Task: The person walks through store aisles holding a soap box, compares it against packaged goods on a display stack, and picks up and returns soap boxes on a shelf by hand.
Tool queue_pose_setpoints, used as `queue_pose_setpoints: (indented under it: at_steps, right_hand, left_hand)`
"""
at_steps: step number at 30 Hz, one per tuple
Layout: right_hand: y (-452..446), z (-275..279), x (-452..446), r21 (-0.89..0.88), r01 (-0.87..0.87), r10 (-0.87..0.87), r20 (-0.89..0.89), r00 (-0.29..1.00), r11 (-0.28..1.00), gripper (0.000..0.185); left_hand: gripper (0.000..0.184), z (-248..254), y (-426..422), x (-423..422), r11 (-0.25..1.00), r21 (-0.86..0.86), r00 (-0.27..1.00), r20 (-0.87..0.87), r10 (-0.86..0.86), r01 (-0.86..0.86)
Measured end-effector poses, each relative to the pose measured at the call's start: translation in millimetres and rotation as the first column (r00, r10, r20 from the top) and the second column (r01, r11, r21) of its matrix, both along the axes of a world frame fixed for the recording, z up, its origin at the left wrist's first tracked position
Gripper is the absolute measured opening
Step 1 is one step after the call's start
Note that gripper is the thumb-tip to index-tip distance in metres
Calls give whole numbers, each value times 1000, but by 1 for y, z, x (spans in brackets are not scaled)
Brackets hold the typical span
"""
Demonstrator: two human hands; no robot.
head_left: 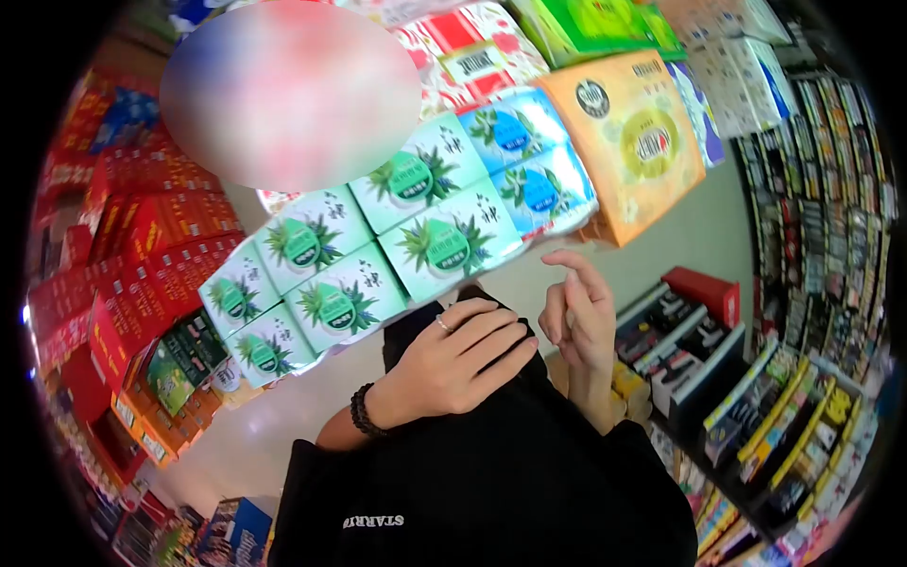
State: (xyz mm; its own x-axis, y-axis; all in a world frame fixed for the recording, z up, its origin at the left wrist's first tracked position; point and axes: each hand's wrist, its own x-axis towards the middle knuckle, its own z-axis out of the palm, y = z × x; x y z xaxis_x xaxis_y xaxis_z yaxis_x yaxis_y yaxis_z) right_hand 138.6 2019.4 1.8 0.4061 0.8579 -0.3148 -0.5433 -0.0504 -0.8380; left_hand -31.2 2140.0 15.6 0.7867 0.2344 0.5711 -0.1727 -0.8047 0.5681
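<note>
My left hand [458, 361], with a ring and a dark beaded bracelet at the wrist, lies against my black shirt, back of the hand up, fingers slightly apart and holding nothing. To its right my right hand [579, 310] is raised, its index finger bent outward and the others partly curled, with nothing seen in it. Just beyond both hands are green-and-white plant-print packs [446, 246] in clear wrap. Blue-labelled packs [539, 189] adjoin them, beside an orange pack [628, 142].
Red boxes [189, 227] are stacked at the left, above an orange carton [156, 416]. A red-and-white pack [472, 59] and a green pack [600, 28] lie at the top. Shelves of small goods [812, 227] and a tiered display rack [784, 425] stand at the right.
</note>
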Motion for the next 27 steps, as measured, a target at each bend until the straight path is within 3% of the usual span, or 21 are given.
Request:
queue_pose_setpoints:
  at_steps: [1,4,8,9,12,13,16,17,20,25,27]
  right_hand:
    - [-6,0,-6,-46,35,-34,21,999,998,38]
    - [-13,2,-28,-40,216,-219,-182,959,976,40]
    - [-24,-15,-55,-174,390,-419,-177,891,904,45]
    - [-38,-28,-57,-15,385,-361,-376,853,923,47]
    - [-45,-20,-75,-120,527,-518,-456,724,842,49]
    - [-56,-32,-76,141,479,-314,-592,742,866,58]
    - [-67,-9,-101,70,531,-436,-484,759,845,67]
    - [-80,-18,-107,228,474,-334,-463,821,850,74]
    - [-109,1,-121,276,623,-357,-625,695,732,78]
    - [-178,10,-153,398,732,-487,-559,671,553,84]
    - [-209,8,-169,441,761,-587,-486,648,475,85]
  left_hand:
    - [27,-6,-4,-1,999,-10,999,16,-38,38]
    - [25,-25,-11,-8,988,-39,989,17,-147,147]
    - [27,-33,-18,-10,981,-133,990,47,-134,139]
    - [30,-33,-20,-12,980,-149,991,60,-123,131]
    - [23,-28,-28,-8,982,-90,985,63,-161,166]
    - [25,-28,-34,-7,976,-82,979,33,-200,202]
    - [27,-27,-58,-2,943,2,943,-21,-333,333]
    - [30,-31,-68,1,926,16,926,-11,-378,378]
    - [30,-27,-94,1,881,20,881,20,-473,473]
    - [43,-9,-155,-14,753,-25,752,-43,-658,658]
    - [42,-18,-190,-14,717,47,718,5,-696,695]
